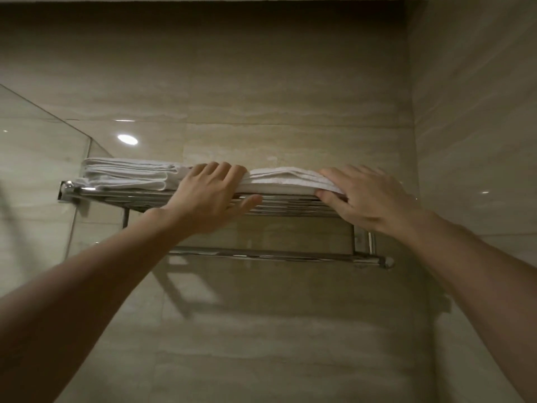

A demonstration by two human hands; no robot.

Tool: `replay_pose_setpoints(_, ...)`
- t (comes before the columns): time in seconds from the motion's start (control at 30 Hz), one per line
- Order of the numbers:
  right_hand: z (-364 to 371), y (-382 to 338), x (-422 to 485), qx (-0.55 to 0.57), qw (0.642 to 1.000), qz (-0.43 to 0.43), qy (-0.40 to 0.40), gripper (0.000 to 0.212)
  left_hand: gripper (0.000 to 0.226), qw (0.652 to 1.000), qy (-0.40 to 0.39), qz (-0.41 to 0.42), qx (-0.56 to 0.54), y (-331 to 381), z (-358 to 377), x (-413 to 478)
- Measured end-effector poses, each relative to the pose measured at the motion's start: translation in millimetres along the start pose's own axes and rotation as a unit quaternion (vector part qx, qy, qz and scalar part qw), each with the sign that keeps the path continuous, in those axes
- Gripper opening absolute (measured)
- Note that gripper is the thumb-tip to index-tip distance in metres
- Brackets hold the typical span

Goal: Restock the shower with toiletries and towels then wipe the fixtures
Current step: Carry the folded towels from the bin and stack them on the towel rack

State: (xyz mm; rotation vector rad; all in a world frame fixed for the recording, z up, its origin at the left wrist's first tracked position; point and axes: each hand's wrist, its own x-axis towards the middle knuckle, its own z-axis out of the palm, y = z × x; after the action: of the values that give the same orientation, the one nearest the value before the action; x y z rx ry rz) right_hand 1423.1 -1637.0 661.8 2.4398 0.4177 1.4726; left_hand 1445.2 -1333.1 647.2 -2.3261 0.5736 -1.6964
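Observation:
A chrome towel rack (96, 193) is fixed high on the beige tiled wall. A folded white towel (282, 180) lies on the right part of its shelf. My left hand (212, 196) holds the towel's left end, fingers on top and thumb under the shelf edge. At the towel's right end my right hand (366, 193) grips it the same way, fingers over it and thumb beneath. A stack of folded white towels (128, 174) sits on the left part of the shelf, beside my left hand.
A chrome hanging bar (276, 255) runs below the shelf. A glass shower panel (37, 158) stands at the left, touching the rack's end. The side wall (479, 126) closes in on the right, near the rack's right end.

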Motion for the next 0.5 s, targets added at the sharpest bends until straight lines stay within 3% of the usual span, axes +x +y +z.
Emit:
replay_pose_setpoints(0.23, 12, -14, -23, -0.001, 0.998, 0.047, 0.044, 0.069, 0.081, 0.998, -0.007, -0.04, -0.053, 9, -1, -15)
replay_pose_setpoints(0.37, 10, -17, -43, -0.031, 0.998, 0.047, 0.031, 0.09, 0.081, 0.994, -0.025, -0.057, -0.085, 11, -17, -29)
replay_pose_setpoints(0.5, 4, -51, -61, 0.02, 0.988, 0.14, 0.056, 0.091, 0.068, 0.991, -0.009, -0.077, -0.108, 16, -32, -46)
